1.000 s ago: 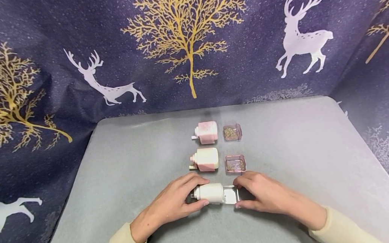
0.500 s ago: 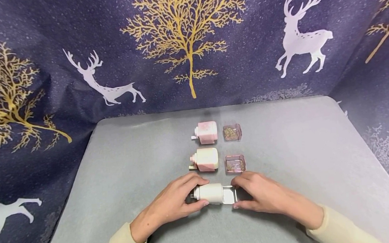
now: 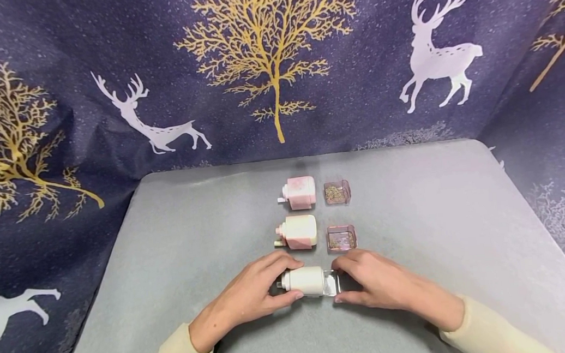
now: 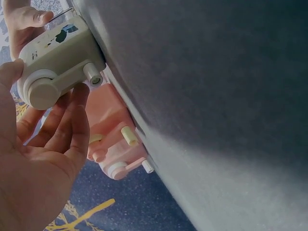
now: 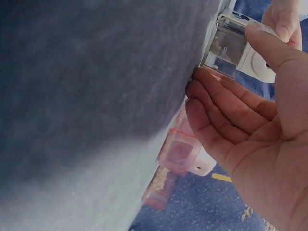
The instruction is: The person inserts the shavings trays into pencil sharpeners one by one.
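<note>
Cream plastic, I'd judge: the sharpener (image 3: pixel 306 282) sits near six o'clock in my head view, on or just above the table (image 3: pixel 193 232), with its crank (image 4: pixel 71 78) toward nine and a clear drawer (image 3: pixel 330 284) partly out toward three. My left hand (image 3: pixel 258 289) is half curled round the body, thumb on the six o'clock side, fingers on the twelve. My right hand (image 3: pixel 380 280) pinches the drawer's outer end, thumb and fingers parted to its width. Toward twelve lie a two-tone sharpener (image 3: pixel 300 232) and, beyond it, a pink sharpener (image 3: pixel 300 192); the near tray (image 3: pixel 341 227) and far tray (image 3: pixel 347 191) stand at their three o'clock, specks in both. I expect the body to be light, stiff and slightly slippery, best steadied by its flanks, fingers off the crank. The drawer looks thin and crackable, so I'd hold its side walls gently, square to the slot.
</note>
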Available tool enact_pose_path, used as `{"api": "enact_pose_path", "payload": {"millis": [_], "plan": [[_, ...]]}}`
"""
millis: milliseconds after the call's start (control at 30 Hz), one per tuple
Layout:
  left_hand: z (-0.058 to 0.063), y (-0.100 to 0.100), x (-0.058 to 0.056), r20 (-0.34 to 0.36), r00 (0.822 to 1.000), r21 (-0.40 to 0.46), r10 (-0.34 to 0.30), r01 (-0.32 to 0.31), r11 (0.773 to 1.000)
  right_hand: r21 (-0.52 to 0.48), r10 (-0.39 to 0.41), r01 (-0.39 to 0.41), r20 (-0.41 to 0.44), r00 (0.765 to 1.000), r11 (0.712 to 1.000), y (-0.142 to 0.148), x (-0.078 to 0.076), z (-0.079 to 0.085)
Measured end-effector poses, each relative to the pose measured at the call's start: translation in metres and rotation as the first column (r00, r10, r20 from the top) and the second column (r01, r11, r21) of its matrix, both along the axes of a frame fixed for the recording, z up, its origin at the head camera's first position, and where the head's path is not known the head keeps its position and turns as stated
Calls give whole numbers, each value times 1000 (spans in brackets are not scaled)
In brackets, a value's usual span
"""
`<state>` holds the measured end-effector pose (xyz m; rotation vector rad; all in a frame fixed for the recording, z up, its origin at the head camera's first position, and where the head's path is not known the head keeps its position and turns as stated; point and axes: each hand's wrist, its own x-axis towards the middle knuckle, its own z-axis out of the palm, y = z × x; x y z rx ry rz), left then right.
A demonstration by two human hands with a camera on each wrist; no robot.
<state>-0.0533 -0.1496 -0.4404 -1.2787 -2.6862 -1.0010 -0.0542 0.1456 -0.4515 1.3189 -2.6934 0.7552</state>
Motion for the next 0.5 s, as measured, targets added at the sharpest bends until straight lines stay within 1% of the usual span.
{"api": "enact_pose_path", "payload": {"millis": [200,500], "plan": [[0,0,0,11,1000,-2,2,-2,1000,10,-2,2,1,1000,1000,-3,-1,0],[2,0,-1,38,999,-13,3,-3,1000,0,15,-15,-8,1000,1000,-9,-2,1]]}}
